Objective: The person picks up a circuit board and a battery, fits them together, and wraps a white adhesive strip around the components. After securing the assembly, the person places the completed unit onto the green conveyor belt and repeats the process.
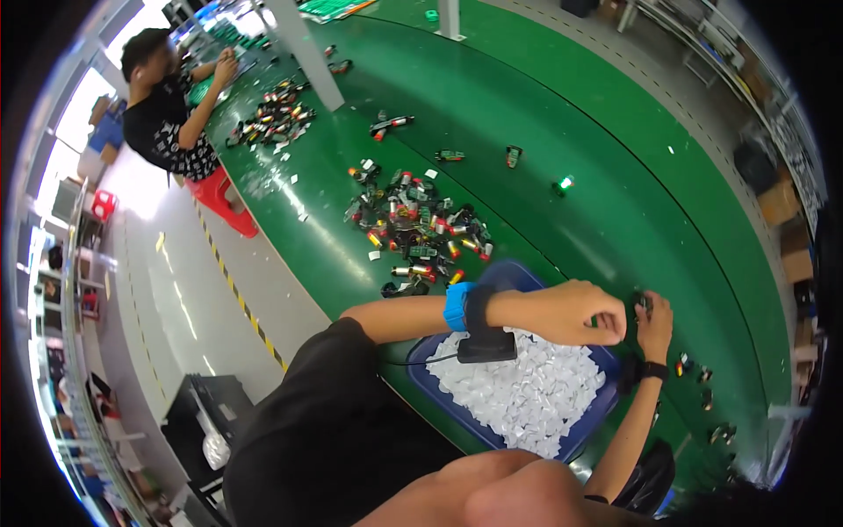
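Observation:
My left hand [566,314], with a blue band on its wrist, reaches across above a blue plastic bin [424,358]. Its thumb and fingers curl into a loop; anything pinched there is too small to make out. The bin is heaped with small white squares [518,386], like packets or stickers. Just right of the bin, my right hand [655,328] has its fingers closed around a small dark electronic part [643,303], mostly covered by the fingers. A black box [487,346] on a cable hangs at my left wrist.
Ahead on the green table [527,228] lies a pile of battery-and-circuit-board assemblies [417,220]. More loose parts [705,376] lie at the right. One board [565,184] shows a lit light. A co-worker [167,114] handles parts at far left, near a pillar [307,53].

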A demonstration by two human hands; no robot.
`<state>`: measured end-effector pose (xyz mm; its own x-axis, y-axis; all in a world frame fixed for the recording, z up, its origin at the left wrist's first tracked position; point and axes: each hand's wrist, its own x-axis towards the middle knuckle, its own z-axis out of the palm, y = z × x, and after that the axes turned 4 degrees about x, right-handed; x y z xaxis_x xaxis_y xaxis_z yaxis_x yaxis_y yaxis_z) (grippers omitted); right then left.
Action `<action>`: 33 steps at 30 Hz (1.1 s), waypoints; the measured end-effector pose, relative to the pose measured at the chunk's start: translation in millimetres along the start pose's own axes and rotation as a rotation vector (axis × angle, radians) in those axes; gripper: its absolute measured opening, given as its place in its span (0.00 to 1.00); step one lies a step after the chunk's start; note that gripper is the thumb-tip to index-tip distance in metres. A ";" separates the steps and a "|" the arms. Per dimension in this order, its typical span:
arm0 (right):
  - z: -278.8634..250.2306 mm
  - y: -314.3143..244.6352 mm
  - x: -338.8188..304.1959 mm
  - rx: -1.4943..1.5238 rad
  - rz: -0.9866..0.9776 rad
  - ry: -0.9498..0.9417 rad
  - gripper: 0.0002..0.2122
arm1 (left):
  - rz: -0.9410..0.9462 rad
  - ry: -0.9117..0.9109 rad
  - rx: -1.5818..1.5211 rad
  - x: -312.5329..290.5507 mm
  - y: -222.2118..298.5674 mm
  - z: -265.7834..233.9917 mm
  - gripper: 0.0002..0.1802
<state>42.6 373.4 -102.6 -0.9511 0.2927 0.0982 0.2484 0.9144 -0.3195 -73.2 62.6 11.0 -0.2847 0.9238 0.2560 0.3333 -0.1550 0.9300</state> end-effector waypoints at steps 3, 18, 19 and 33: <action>-12.4 -7.7 -8.6 -0.018 0.134 -0.017 0.16 | 0.017 -0.028 -0.018 -0.6 4.1 6.3 0.10; -124.0 -205.3 -98.0 0.137 -0.342 0.429 0.10 | -0.446 -0.340 -0.370 4.9 35.4 6.6 0.17; -124.0 -206.2 -103.3 0.078 -0.439 0.439 0.12 | -0.506 -0.456 -0.512 4.2 37.9 6.6 0.17; -120.4 -206.8 -117.1 0.957 0.251 0.359 0.05 | 0.045 -0.097 -0.171 -7.3 39.1 14.3 0.14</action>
<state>124.6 183.6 65.5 -0.7432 0.6520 0.1500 0.0331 0.2598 -0.9651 -45.3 54.8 41.8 -0.1818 0.9428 0.2795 0.1840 -0.2466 0.9515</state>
